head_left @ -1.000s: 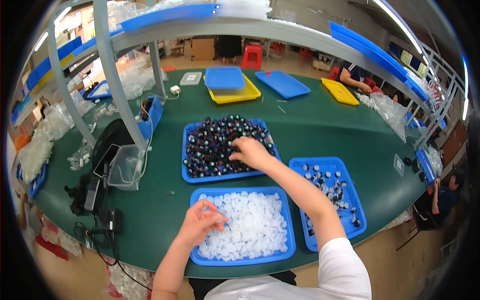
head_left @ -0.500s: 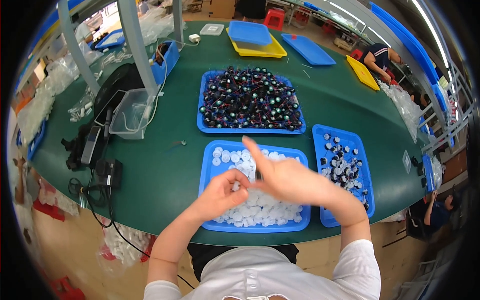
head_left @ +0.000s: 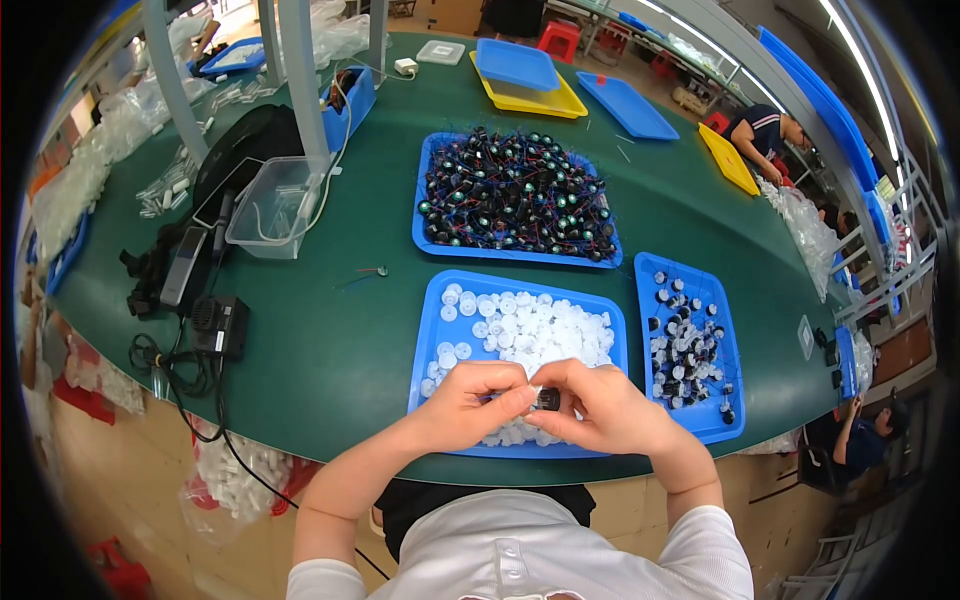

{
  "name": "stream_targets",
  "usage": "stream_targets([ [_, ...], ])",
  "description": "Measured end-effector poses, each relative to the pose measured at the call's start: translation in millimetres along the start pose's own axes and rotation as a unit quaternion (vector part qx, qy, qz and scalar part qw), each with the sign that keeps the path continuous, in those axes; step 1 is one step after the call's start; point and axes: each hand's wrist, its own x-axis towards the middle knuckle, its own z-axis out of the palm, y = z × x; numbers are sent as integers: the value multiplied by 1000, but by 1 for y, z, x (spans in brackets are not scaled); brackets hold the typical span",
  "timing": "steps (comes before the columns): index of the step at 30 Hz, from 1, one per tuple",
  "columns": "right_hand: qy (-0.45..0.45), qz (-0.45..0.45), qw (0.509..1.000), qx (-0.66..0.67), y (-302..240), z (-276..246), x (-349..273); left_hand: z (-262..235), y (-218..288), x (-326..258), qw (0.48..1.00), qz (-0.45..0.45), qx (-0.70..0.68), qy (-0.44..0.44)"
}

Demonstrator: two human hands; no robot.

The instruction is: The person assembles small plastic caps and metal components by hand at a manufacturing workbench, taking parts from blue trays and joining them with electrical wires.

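Note:
My left hand [head_left: 472,402] and my right hand [head_left: 598,405] meet over the near edge of a blue tray [head_left: 436,322] filled with white round caps [head_left: 528,330]. Between the fingertips of both hands sits a small black wired part [head_left: 548,399] with a white cap against it. Farther back, another blue tray [head_left: 424,205] holds a heap of black wired parts [head_left: 515,195]. To the right, a third blue tray [head_left: 725,420] holds several finished black-and-white pieces [head_left: 685,345].
A clear plastic box [head_left: 275,207], a black bag [head_left: 245,145] and black devices with cables [head_left: 215,325] lie at the left of the green table [head_left: 330,330]. Empty blue and yellow trays [head_left: 520,75] sit at the back. Other people work at the right [head_left: 765,135].
My right hand came back from the tray of wired parts to meet my left hand over the cap tray. The view tilted down toward the near edge of the table.

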Motion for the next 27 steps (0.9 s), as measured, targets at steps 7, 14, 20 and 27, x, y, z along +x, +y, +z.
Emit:
stream_targets([
  [7,160,-67,983,54,10,20,-7,2,0,5,998,36,57,-6],
  [14,209,-86,974,-9,17,20,-22,2,1,7,996,6,83,-34],
  [20,225,-11,974,29,21,21,-35,9,6,11,982,38,176,-57],
  [27,293,-16,953,76,34,10,-32,9,6,22,986,-106,-69,105],
])
